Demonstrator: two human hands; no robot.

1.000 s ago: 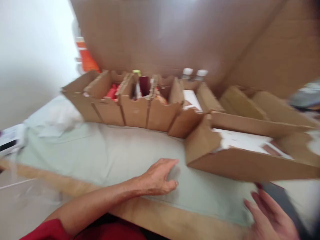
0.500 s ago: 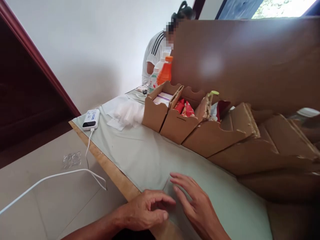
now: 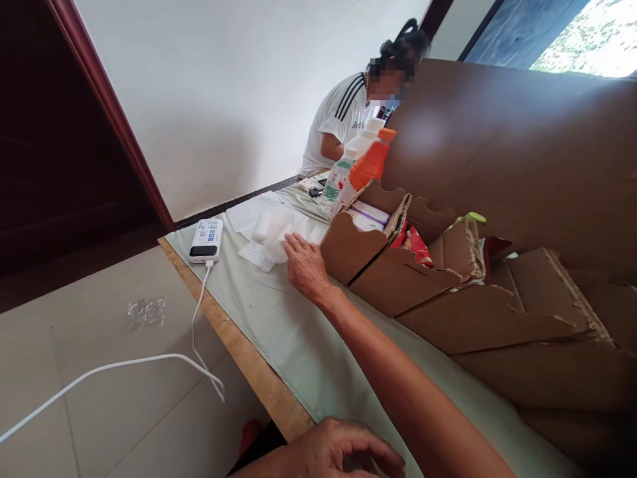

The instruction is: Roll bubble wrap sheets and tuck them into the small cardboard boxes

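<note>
My right hand (image 3: 307, 267) is stretched far across the table, fingers extended over the near right edge of a crumpled heap of clear bubble wrap (image 3: 271, 229). Its fingertips appear to touch the plastic without being closed round it. Close to me at the bottom edge, my left hand (image 3: 348, 448) hovers by the table's rim, fingers curved and apart, with nothing seen in it; part of it is cut off by the frame. Just right of the bubble wrap stands the first cardboard bin (image 3: 343, 249), with white and purple packs (image 3: 368, 218) inside.
More cardboard bins (image 3: 432, 322) run to the right, one with red packets (image 3: 418, 245). Behind them rises a large cardboard panel (image 3: 522, 166). Bottles (image 3: 371, 162) stand at the back near a seated person (image 3: 338, 116). A white power bank (image 3: 206, 240) with a cable lies at the left edge.
My right hand has moved forward and left from beside my left hand to the bubble wrap. The left hand has dropped lower and to the right in view. The camera view has shifted.
</note>
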